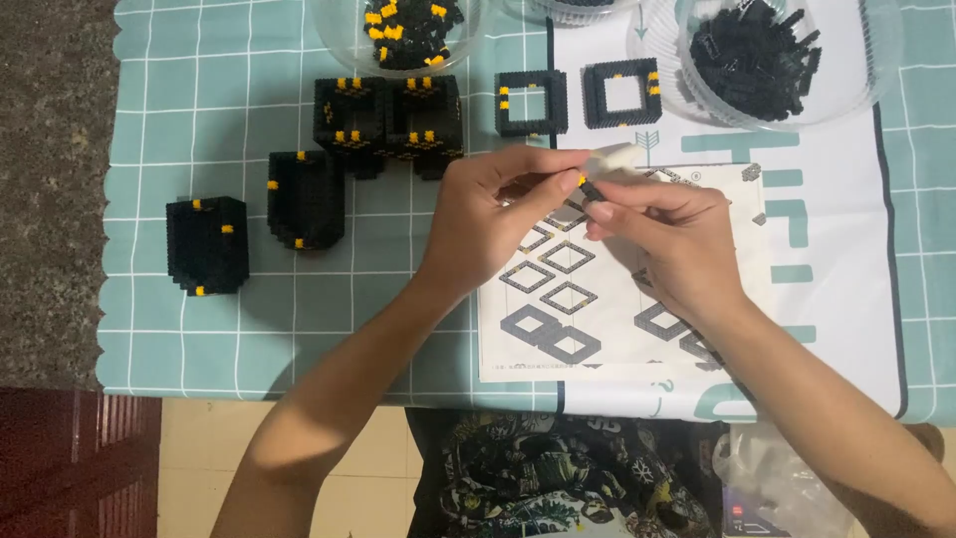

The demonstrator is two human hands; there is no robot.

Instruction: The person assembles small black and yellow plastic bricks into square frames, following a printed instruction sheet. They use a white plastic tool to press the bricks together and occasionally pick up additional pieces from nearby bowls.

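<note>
Tiny blk/yellow brick piece [588, 187], fingertip-pinched

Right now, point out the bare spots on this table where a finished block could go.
Free: the checked cloth below the two left-hand black blocks, left of the instruction sheet, though the left forearm crosses it; also the white mat right of the right hand. Crowded: the top edge, with bowls, square frames and stacked blocks.

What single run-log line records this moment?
left hand: pinching small black piece | right hand: pinching same piece | below: instruction sheet
</note>
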